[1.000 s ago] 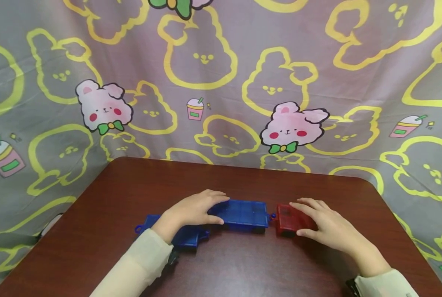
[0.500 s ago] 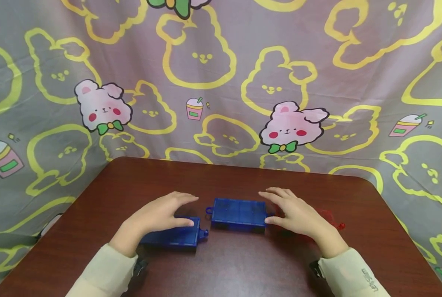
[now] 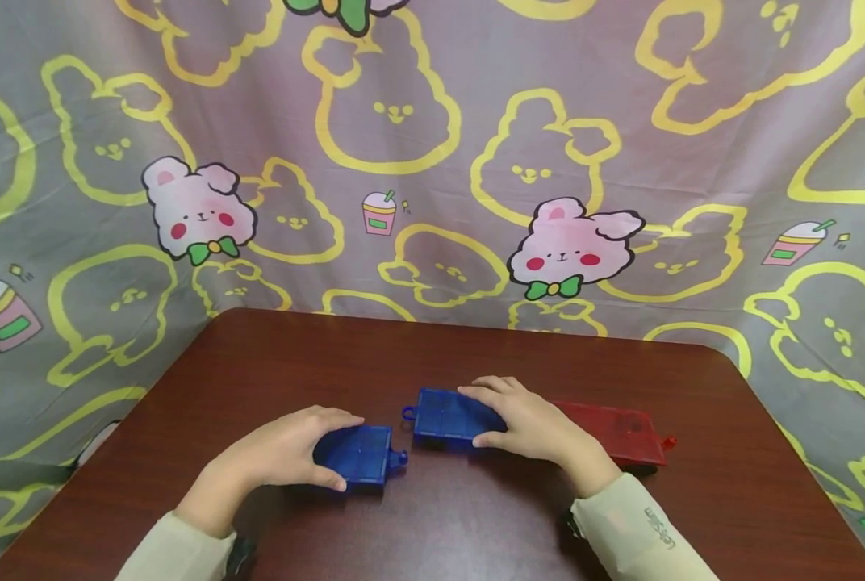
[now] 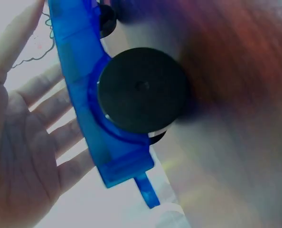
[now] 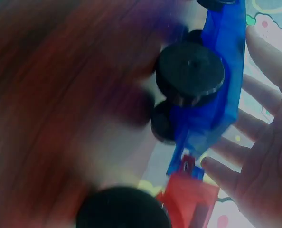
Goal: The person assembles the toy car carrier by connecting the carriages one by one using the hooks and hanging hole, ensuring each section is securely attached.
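Note:
A blue see-through toy wagon (image 3: 365,453) with black wheels (image 4: 143,90) stands at the left on the table. My left hand (image 3: 280,452) arches over it, thumb by the front edge and fingers by the back edge, and its palm is apart from the wagon. In the middle is a second blue wagon (image 3: 440,415), under my right hand (image 3: 537,420), whose fingers span it without curling round it. Its right end is linked to a red wagon (image 3: 621,432), as the right wrist view shows. A small gap separates the left wagon's knob (image 3: 399,458) from the middle wagon's ring (image 3: 408,413).
The dark brown tabletop (image 3: 447,516) has rounded far corners. Behind it hangs a grey-pink cloth (image 3: 432,202) printed with rabbits and yellow outlines. A small red knob (image 3: 668,442) sticks out from the red wagon's right end.
My left hand has moved left, off the middle blue wagon and onto the left one. My right hand has moved left from the red wagon to the middle blue one. The wagons look unmoved.

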{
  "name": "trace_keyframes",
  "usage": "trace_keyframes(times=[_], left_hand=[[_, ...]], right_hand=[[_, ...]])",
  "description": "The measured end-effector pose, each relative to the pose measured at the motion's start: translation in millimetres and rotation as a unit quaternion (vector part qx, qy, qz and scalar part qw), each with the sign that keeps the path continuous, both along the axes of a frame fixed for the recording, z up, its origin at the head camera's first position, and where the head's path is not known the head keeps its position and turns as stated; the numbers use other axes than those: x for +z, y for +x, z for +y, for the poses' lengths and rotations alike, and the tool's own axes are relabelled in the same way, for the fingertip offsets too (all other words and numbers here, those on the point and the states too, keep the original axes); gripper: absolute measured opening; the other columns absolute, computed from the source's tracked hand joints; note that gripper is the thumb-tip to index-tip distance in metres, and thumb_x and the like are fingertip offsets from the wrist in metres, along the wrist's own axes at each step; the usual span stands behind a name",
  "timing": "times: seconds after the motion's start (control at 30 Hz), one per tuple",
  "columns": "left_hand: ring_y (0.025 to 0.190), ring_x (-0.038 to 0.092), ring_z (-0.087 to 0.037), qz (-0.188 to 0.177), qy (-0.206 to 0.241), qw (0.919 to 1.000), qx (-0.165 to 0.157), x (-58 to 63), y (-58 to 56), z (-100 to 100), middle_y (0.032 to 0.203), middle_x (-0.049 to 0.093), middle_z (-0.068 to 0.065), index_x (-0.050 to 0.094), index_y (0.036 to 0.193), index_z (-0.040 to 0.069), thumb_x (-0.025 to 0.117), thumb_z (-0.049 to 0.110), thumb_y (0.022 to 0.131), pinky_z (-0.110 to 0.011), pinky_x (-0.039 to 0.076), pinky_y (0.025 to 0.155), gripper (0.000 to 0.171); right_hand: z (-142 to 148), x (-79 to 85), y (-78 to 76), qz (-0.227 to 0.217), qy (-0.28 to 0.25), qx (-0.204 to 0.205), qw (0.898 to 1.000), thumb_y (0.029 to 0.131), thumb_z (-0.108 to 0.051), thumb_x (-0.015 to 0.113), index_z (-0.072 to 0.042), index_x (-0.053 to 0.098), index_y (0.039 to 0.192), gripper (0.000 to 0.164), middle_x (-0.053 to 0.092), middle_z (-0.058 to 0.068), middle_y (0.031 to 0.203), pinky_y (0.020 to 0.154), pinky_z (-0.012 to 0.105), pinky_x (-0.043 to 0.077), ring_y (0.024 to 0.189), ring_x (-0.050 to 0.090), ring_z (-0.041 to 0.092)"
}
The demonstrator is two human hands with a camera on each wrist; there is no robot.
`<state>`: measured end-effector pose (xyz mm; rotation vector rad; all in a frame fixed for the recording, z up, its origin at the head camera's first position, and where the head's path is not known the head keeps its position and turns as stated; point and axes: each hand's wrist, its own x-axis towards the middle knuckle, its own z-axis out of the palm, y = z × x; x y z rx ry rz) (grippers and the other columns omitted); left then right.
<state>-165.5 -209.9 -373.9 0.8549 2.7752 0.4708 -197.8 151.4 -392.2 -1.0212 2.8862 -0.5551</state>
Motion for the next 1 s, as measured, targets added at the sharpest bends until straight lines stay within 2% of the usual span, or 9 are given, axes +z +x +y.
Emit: trace_keyframes(times=[0.17, 0.33, 0.63, 1.0], left_hand=[[0.125, 0.058, -0.029, 0.009, -0.015, 0.9999, -0.003, -3.8, 1.9, 1.2, 0.139, 0.06, -0.007, 0.054, 0.142, 0.017, 0.087, 0.048, 0.07, -0.054, 0.05, 0.099, 0.085], [0.123, 0.059, -0.03, 0.018, -0.021, 0.9995, -0.013, -3.8, 1.8, 2.6, 0.138, 0.06, -0.008, 0.054, 0.142, 0.017, 0.087, 0.044, 0.072, -0.055, 0.051, 0.096, 0.083], [0.126, 0.056, -0.03, 0.005, -0.027, 0.9996, 0.007, -1.4, 0.4, 0.8, 0.141, 0.058, -0.008, 0.054, 0.143, 0.016, 0.086, 0.041, 0.073, -0.055, 0.049, 0.099, 0.081], [0.124, 0.058, -0.029, 0.027, -0.032, 0.999, 0.016, 1.4, -10.8, -7.6, 0.139, 0.059, -0.009, 0.055, 0.141, 0.015, 0.087, 0.041, 0.072, -0.052, 0.051, 0.098, 0.081]], right_hand=[[-9.3, -3.7, -1.6, -0.011, 0.0, 0.011, 1.0, 0.084, -0.04, 0.078, -0.022, 0.047, 0.148, 0.074, 0.05, 0.009, 0.146, 0.104, 0.052, 0.048, 0.134, 0.046, 0.031], [-12.6, -5.0, -1.8, -0.019, 0.008, 0.011, 1.0, 0.084, -0.039, 0.079, -0.022, 0.049, 0.147, 0.071, 0.052, 0.01, 0.144, 0.104, 0.052, 0.048, 0.131, 0.05, 0.032], [-10.7, -5.5, -2.4, -0.02, 0.009, 0.019, 1.0, 0.085, -0.036, 0.078, -0.022, 0.054, 0.143, 0.064, 0.052, 0.011, 0.141, 0.103, 0.051, 0.049, 0.128, 0.05, 0.033], [-7.8, -5.6, -1.0, -0.023, -0.014, 0.032, 0.999, 0.086, -0.034, 0.077, -0.021, 0.055, 0.141, 0.061, 0.051, 0.011, 0.142, 0.104, 0.049, 0.049, 0.129, 0.049, 0.029]])
